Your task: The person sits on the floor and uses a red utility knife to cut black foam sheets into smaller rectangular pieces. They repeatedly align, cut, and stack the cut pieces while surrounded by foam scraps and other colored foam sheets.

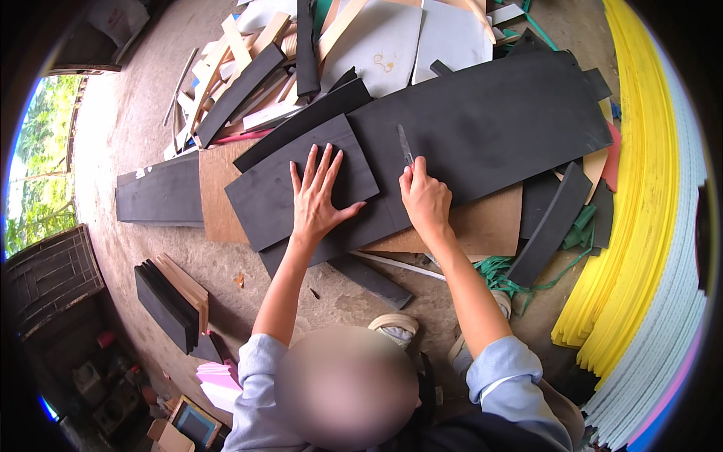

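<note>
My left hand (pixel 319 197) lies flat with its fingers spread on a smaller black foam rectangle (pixel 263 200). That piece rests at an angle on a long black foam sheet (pixel 489 113), which stretches away to the right. A knife (pixel 404 143) with a thin grey blade is gripped in my right hand (pixel 426 197). Its blade points away from me over the long sheet, just right of the smaller piece's edge. Whether the blade touches the foam I cannot tell. Beneath the foam lies a brown board (pixel 482 222).
Foam offcuts and strips (pixel 241 90) pile up beyond the sheet, beside pale boards (pixel 369 45). Tall stacks of yellow sheets (pixel 633 196) and light blue sheets (pixel 674 286) stand at right. Cut black pieces (pixel 166 307) sit on the floor at left. Green strapping (pixel 501 275) lies near my feet.
</note>
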`<state>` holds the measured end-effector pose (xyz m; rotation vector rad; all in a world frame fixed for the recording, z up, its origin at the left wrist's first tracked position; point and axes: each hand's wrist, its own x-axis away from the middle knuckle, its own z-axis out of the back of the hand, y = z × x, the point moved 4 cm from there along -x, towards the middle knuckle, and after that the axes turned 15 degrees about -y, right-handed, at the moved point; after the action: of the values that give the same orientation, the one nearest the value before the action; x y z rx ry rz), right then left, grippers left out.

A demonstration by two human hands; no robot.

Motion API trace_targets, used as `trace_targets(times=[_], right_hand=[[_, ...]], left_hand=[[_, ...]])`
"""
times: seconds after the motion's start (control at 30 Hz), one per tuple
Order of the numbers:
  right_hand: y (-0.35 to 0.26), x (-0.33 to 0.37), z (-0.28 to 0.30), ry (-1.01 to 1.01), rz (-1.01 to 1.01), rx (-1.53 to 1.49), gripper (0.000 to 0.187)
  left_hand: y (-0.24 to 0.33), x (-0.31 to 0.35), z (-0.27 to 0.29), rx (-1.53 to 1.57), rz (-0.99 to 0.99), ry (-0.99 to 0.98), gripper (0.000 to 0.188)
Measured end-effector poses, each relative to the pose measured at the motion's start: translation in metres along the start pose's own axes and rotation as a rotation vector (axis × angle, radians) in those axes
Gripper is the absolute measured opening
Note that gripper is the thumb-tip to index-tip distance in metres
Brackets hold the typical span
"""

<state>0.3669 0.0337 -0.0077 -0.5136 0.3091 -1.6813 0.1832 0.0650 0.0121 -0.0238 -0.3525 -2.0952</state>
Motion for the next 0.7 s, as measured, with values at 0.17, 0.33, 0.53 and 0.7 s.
trace_targets(times=[0.17,0.33,0.53,0.7], right_hand=[[0.000,0.000,-0.001,0.005,0.006,0.004,0.015],[0.001,0.000,-0.001,-0.016,-0.011,0.022,0.015],[-0.003,-0.001,-0.001,0.008,0.020,-0.010,0.015],[-0.001,-0.007,0.008,-0.198,-0.140,-0.213,0.018]], left_hand=[[0.000,-0.003,0.001,-0.020,0.008,0.008,0.093],[0.003,-0.003,0.001,-0.025,0.033,0.002,0.092],[-0.005,0.006,0.008,-0.029,0.097,0.020,0.088],[-0.067,0.083,0.001,0.190,0.614,0.356,0.067]])
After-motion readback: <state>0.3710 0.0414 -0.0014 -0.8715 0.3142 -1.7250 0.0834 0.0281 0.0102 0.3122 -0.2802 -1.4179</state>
